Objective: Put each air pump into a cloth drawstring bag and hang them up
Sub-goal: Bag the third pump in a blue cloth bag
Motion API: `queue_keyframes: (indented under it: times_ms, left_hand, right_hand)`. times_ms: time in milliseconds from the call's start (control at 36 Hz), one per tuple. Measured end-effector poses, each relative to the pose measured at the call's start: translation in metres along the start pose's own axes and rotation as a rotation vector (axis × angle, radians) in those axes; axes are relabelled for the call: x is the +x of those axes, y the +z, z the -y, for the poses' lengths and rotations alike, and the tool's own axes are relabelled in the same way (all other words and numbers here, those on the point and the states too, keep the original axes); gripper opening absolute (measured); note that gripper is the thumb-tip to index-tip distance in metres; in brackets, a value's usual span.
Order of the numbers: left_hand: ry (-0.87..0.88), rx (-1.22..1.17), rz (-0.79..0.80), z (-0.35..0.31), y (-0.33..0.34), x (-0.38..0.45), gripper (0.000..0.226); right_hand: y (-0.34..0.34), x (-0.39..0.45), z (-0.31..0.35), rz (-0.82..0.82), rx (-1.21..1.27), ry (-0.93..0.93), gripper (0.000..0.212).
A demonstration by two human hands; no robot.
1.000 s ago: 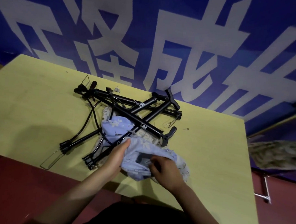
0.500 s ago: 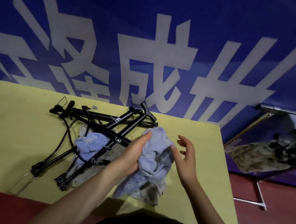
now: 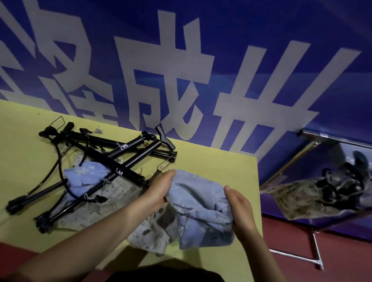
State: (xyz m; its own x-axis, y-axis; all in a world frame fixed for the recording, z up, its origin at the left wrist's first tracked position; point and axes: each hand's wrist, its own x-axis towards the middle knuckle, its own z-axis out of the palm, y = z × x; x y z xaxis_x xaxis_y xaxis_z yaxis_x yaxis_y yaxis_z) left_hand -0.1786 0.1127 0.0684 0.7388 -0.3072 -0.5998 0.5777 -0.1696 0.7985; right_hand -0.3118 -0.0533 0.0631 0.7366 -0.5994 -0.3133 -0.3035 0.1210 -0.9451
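A blue banner is hanging behind the yellow table. Black pumps are lying crossed in a heap on the table, over a speckled cloth. The blue bag is hanging above the near edge, the left hand and right hand gripping its sides, fingers apparently curled into the fabric.

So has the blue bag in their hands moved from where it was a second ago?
Yes. The blue bag has been lifted off the table and drawn right, away from the pile of black pumps, toward the table's right edge.
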Motion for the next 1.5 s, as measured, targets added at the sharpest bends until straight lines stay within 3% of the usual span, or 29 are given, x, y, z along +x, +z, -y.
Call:
queue_keyframes:
  times_ms: [111,222,361,500,611,750,861,972,1083,1194,1389,1500]
  left_hand:
    - [-0.018,0.115,0.003,0.023,0.013,0.015,0.030]
    - [-0.011,0.195,0.019,0.034,0.024,0.020,0.021]
    - [0.054,0.420,-0.102,0.042,0.022,0.027,0.026]
    - [0.165,0.457,-0.198,0.038,0.000,0.036,0.035]
    - [0.207,0.382,-0.202,0.031,-0.035,0.037,0.034]
    - [0.129,0.265,-0.263,0.032,-0.095,0.050,0.033]
    - [0.055,0.250,-0.328,0.034,-0.149,0.065,0.026]
    - [0.012,0.282,-0.351,0.029,-0.201,0.078,0.016]
    - [0.014,0.255,-0.347,0.014,-0.248,0.085,0.014]
    - [0.028,0.299,-0.343,0.002,-0.295,0.099,0.026]
    - [0.066,0.291,-0.350,-0.019,-0.344,0.129,0.019]
    - [0.101,0.324,-0.354,-0.035,-0.363,0.145,0.018]
  right_hand:
    - [-0.016,0.019,-0.019,-0.027,-0.051,0.065,0.019]
    - [-0.023,0.032,-0.037,-0.087,-0.099,0.133,0.018]
    - [-0.013,0.045,-0.052,-0.093,-0.258,0.067,0.012]
    - [-0.002,0.059,-0.061,-0.199,-0.630,0.055,0.032]
    - [0.017,0.058,-0.050,-0.239,-0.684,-0.053,0.034]
    - [0.072,0.058,-0.033,-0.007,-0.588,-0.195,0.016]
    - [0.132,0.053,-0.029,0.113,-0.552,-0.151,0.032]
    - [0.188,0.058,-0.030,0.074,-0.501,0.155,0.066]
    - [0.226,0.068,-0.048,0.174,-0.388,0.455,0.052]
    - [0.247,0.069,-0.060,0.122,-0.234,0.541,0.042]
    - [0.269,0.068,-0.046,-0.078,0.001,0.495,0.037]
    - [0.270,0.068,-0.030,-0.043,0.124,0.480,0.033]
